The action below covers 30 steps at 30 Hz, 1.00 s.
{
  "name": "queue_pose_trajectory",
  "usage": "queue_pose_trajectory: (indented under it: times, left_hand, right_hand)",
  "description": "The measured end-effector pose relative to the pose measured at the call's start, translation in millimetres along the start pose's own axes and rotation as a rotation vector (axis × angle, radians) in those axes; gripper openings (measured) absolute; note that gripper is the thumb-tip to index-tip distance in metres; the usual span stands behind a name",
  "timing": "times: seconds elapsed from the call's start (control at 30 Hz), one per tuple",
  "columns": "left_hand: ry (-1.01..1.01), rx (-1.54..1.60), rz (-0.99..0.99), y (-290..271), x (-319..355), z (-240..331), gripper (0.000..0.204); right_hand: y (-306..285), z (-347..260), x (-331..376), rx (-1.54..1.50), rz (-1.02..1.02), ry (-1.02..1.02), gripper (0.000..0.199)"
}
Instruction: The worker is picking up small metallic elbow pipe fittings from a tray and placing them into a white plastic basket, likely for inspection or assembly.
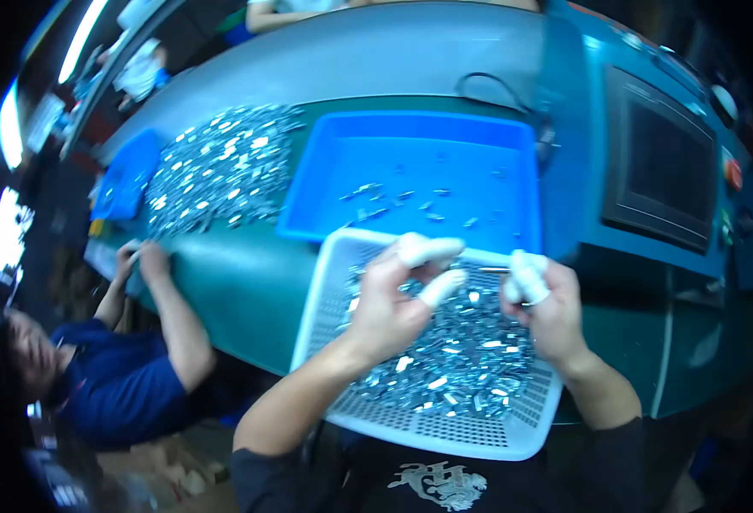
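Single-piece handling now, by the look of it: the right hand (549, 303) pinches one slim metal strip (493, 269) above the white basket (318, 299), the left hand (390, 295) hangs beside it, finger and thumb parted, the next move calling for light, steady fingertips.
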State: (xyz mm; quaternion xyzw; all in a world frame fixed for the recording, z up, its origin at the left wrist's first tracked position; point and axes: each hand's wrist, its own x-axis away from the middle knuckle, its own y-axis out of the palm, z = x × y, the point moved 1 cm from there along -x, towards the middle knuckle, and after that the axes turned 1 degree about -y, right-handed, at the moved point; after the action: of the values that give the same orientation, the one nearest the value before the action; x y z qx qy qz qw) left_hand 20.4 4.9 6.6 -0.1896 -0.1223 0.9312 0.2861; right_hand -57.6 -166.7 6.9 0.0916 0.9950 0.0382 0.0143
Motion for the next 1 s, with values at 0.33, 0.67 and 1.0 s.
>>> queue_pose_trajectory:
  times: [0.33, 0.67, 1.0]
  left_hand:
    - [-0.184, 0.608, -0.041, 17.1, 0.1, 9.4, 0.021]
    - [-0.297, 0.474, -0.118, 16.0, 12.5, 7.2, 0.013]
    - [0.312, -0.150, 0.046, 23.1, 3.3, 15.1, 0.015]
  right_hand:
    - [-5.0, -10.2, 6.5, -0.003, 0.003, -0.008, 0.036]
    - [-2.2, -1.2, 14.7, -0.001, -0.102, 0.074, 0.029]
    - [-10.2, 0.8, 7.7, -0.024, -0.096, 0.228, 0.037]
